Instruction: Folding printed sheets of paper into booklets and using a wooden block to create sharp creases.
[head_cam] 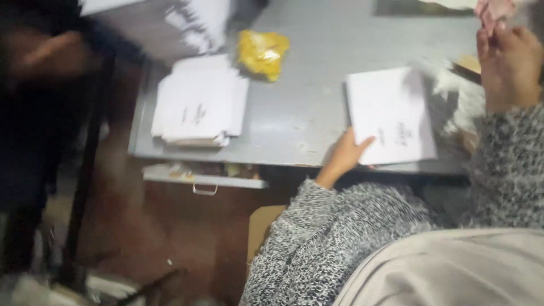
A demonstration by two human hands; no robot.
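White envelope [391, 116] under left hand [344, 156], second stack [198, 105], yellow packet [262, 52]

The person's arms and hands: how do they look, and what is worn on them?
Both arms are covered to the wrist by long sleeves of a speckled knit, black and white mixed into grey. The left hand and the right hand are bare: no gloves, and no ring or watch can be made out in this blurred head view.
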